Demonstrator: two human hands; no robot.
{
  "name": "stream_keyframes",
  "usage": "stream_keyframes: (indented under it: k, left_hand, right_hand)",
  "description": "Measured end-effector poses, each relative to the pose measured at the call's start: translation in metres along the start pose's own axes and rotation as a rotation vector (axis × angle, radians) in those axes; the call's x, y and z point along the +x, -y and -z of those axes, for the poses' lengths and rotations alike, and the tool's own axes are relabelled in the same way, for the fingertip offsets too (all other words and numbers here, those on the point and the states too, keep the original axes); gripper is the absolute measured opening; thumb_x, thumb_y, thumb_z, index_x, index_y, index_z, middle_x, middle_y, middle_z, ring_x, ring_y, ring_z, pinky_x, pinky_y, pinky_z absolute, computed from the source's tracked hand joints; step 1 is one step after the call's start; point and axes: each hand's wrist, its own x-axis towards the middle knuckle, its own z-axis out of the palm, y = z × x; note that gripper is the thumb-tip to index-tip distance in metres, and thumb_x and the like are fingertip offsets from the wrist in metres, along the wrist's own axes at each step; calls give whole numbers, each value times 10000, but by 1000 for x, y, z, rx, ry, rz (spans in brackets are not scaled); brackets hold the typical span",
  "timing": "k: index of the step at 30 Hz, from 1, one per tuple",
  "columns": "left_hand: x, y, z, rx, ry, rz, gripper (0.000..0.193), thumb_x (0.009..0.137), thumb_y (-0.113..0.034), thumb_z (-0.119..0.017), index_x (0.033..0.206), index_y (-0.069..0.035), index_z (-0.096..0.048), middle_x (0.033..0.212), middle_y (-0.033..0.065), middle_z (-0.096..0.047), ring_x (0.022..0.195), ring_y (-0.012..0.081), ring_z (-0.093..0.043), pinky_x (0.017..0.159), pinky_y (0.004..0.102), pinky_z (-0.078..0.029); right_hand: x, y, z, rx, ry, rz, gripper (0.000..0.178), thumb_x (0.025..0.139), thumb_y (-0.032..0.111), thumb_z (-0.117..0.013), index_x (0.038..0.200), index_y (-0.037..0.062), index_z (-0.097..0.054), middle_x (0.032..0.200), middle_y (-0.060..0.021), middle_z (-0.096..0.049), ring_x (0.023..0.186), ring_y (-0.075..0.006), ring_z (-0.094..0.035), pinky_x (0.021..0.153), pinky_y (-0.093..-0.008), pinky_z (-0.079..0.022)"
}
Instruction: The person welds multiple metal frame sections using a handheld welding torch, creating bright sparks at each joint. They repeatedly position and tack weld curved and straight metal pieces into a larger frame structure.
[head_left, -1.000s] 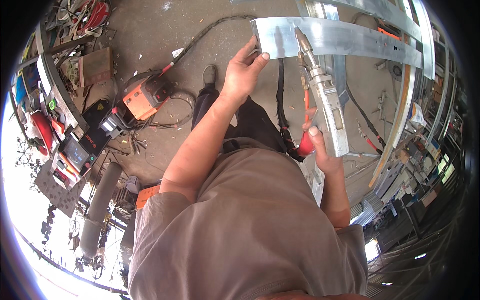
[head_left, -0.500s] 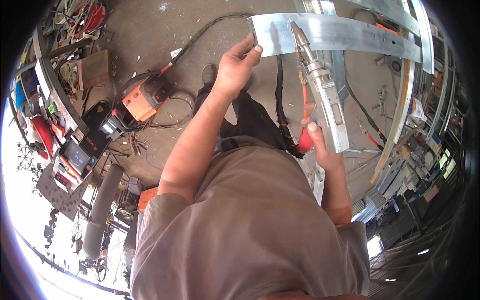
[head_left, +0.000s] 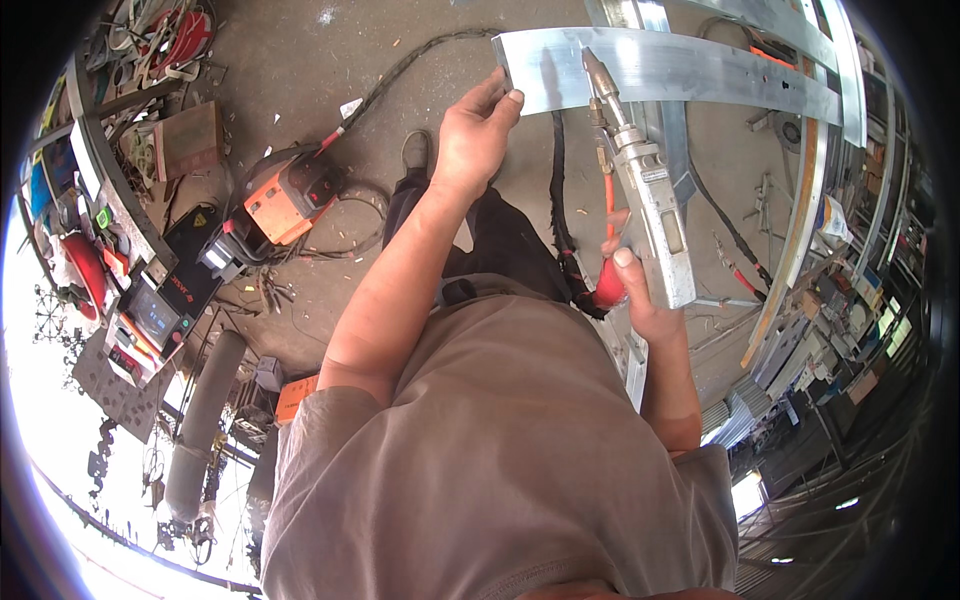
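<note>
My left hand (head_left: 478, 130) grips the left end of a flat, shiny metal strip (head_left: 690, 68), thumb on top and fingers at its end edge. My right hand (head_left: 640, 285) is wrapped round the grip of a silver welding torch (head_left: 648, 200), thumb along its side; the other fingers are partly hidden behind the torch body. The torch's copper-coloured nozzle (head_left: 598, 75) points away from me, its tip over the strip near the left end. I cannot tell whether the tip touches the metal. An orange hose (head_left: 610, 200) runs beside the torch, and a thick black cable (head_left: 560, 190) hangs left of it.
An orange and black machine (head_left: 290, 200) stands on the floor at left, with cables round it. A metal frame (head_left: 845, 70) supports the strip at right. A grey cylinder (head_left: 205, 425) lies lower left. Scrap and a brown box (head_left: 190, 140) crowd the far left.
Almost nothing differs. Both hands keep their grips, and the torch tip stays over the same spot on the strip; my body and left foot have shifted slightly.
</note>
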Motion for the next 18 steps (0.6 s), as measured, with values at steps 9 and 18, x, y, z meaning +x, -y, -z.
stream_keyframes:
  k: [9,18]
  left_hand:
    - [1,-1,-3,59,-65,27,572,981,-230,-683,1458,59,-553,1324,218,-694,1206,229,-675,1043,322,-509]
    - [1,4,-4,136,-108,-6,550,965,-253,-694,1434,18,-599,1208,191,-753,1107,203,-719,1002,320,-525]
  right_hand:
    - [-2,-3,-1,-5,-8,-8,447,1018,206,-598,1402,-12,-527,1251,-93,-631,981,-171,-649,914,-360,-534]
    - [8,2,-7,-66,47,-5,463,1025,194,-607,1428,-10,-502,1228,-86,-645,982,-161,-648,862,-330,-537]
